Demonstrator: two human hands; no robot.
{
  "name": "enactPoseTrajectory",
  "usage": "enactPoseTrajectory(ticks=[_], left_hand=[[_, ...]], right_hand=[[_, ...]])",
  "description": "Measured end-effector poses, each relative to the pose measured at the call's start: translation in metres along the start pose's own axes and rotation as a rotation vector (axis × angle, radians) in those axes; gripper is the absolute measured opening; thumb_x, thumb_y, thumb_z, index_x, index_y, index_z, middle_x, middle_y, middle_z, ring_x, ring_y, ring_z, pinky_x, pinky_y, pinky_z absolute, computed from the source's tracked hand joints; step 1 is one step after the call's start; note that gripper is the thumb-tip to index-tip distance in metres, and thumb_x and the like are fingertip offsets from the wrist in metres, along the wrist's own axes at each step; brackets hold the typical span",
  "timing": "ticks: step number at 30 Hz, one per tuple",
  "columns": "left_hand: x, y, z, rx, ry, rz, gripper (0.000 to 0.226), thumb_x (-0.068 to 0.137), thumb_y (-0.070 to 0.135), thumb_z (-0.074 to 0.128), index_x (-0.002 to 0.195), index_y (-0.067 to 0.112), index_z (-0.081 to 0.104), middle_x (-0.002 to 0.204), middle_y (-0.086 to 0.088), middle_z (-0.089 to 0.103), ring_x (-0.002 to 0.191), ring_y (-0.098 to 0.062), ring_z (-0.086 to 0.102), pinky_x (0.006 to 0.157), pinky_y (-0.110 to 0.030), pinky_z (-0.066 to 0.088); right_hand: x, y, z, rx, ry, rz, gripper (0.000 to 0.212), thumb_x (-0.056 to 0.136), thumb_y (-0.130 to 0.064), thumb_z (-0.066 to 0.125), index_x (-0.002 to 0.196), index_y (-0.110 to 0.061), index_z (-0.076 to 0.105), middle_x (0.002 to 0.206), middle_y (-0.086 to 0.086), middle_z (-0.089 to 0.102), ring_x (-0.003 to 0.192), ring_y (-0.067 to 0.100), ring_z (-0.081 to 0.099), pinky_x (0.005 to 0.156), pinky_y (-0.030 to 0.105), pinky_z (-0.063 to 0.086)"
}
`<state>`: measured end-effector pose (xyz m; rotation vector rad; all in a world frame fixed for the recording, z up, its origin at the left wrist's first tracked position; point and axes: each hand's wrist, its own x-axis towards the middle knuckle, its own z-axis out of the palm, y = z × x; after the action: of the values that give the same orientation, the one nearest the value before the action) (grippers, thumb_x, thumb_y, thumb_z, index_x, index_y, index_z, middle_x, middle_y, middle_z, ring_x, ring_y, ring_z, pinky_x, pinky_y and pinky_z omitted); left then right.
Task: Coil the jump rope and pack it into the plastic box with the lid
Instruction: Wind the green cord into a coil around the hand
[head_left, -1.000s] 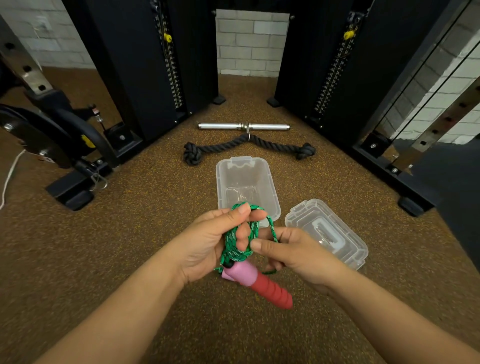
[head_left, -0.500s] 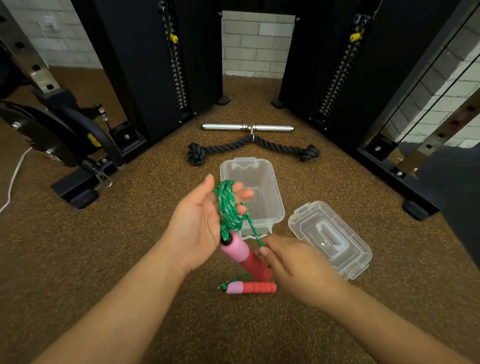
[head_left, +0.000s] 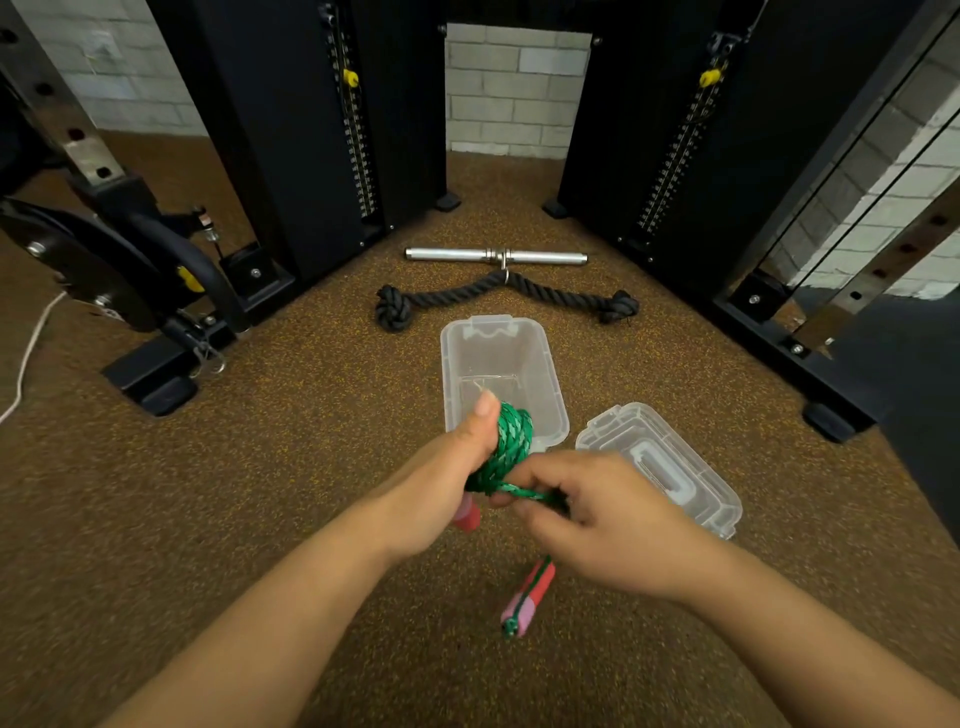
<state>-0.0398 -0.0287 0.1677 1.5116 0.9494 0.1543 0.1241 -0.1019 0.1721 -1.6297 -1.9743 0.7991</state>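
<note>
My left hand grips a bundle of green jump rope, thumb up along the coil, with one red and pink handle poking out below the fist. My right hand pinches a strand of the same rope and holds it across the base of the bundle. The second red and pink handle hangs loose below my right hand, above the floor. The clear plastic box stands open on the floor just beyond my hands. Its clear lid lies to the right of the box.
A black rope attachment and a chrome bar lie on the brown speckled floor beyond the box. Black cable machine towers rise at left and right. A machine base sits at the left, another foot at the right.
My left hand closed into a fist around the coiled rope. My right hand came up from the floor and drew a strand across the bundle. The second handle lifted off the floor.
</note>
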Motion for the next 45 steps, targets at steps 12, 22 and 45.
enactPoseTrajectory(ticks=[12, 22, 45], left_hand=[[-0.001, 0.010, 0.000, -0.018, -0.302, 0.102, 0.033, 0.094, 0.028, 0.051, 0.094, -0.004, 0.060, 0.061, 0.006, 0.056, 0.076, 0.002, 0.062, 0.078, -0.028, 0.046], [0.000, 0.014, 0.000, -0.534, -0.166, 0.127, 0.022, 0.083, 0.028, 0.053, 0.079, 0.010, 0.063, 0.046, 0.006, 0.036, 0.050, -0.011, 0.035, 0.051, -0.017, 0.042], [0.021, -0.033, -0.022, -0.156, 0.105, 0.165, 0.076, 0.089, 0.064, -0.002, 0.114, 0.037, 0.064, 0.088, 0.015, 0.067, 0.098, -0.011, 0.060, 0.094, -0.030, 0.042]], right_hand=[[0.003, 0.025, -0.036, 0.665, 0.141, 0.128, 0.015, 0.070, -0.021, 0.070, 0.084, -0.021, 0.072, 0.079, 0.006, 0.067, 0.077, 0.017, 0.060, 0.074, 0.027, 0.050], [0.011, 0.036, -0.015, 0.582, 0.237, 0.157, 0.012, 0.084, -0.021, 0.061, 0.091, -0.017, 0.070, 0.065, 0.001, 0.058, 0.058, 0.002, 0.049, 0.057, 0.015, 0.041], [-0.004, 0.009, 0.032, -0.308, -0.001, -0.109, 0.044, 0.090, -0.019, 0.044, 0.134, -0.023, 0.042, 0.111, 0.002, 0.062, 0.104, 0.021, 0.057, 0.091, 0.031, 0.042]])
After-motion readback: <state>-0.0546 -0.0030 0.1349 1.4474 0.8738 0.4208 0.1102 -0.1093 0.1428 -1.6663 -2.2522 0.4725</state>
